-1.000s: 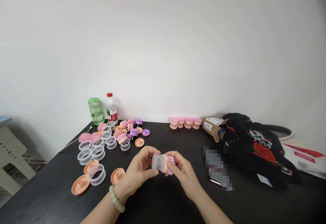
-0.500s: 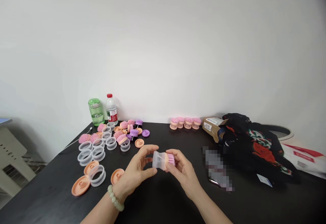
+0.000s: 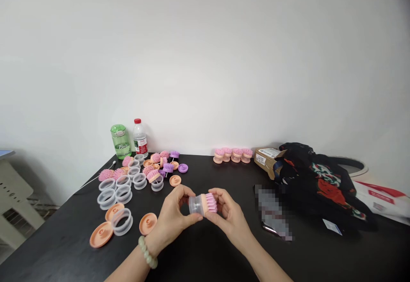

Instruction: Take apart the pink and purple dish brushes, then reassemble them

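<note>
A clear cup (image 3: 195,205) is clasped by the left hand (image 3: 173,215), a pink brush head (image 3: 210,202) at its end by the right hand (image 3: 229,215), both held over the black worktop (image 3: 205,258), an orange disc (image 3: 147,224) nearby.

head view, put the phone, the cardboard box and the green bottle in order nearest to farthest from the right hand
From the right hand:
1. phone, blurred, on the table just to the hand's right
2. cardboard box, back right, near the table's far edge
3. green bottle, far back left, by the wall
</note>
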`<action>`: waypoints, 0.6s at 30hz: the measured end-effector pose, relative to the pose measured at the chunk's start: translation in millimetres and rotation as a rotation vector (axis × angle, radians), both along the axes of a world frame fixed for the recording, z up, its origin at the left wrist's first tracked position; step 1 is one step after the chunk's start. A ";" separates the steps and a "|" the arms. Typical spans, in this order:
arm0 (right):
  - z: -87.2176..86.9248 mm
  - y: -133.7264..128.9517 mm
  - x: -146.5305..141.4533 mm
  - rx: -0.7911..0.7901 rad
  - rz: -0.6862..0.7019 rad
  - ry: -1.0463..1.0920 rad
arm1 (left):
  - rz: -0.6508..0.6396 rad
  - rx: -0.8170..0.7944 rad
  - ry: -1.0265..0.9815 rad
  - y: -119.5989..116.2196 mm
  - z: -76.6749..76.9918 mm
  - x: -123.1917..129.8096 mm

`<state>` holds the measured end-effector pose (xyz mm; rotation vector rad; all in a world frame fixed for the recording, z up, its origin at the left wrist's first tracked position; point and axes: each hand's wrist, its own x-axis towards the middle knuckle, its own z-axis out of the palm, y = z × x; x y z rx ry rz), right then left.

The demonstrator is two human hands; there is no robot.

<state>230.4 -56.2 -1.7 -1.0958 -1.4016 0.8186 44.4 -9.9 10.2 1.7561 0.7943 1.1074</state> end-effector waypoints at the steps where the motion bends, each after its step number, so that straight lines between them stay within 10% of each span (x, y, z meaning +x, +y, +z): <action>1: -1.2 0.1 -0.3 0.000 -0.005 -0.010 | 0.014 0.035 0.042 -0.4 -1.3 -0.5; 9: -24.6 4.6 -2.4 -0.001 -0.047 -0.114 | -0.019 0.244 0.259 -1.4 0.9 -5.4; 18: -45.0 2.4 -68.9 0.080 0.186 -0.407 | 0.292 -0.102 -0.555 23.8 32.9 -44.2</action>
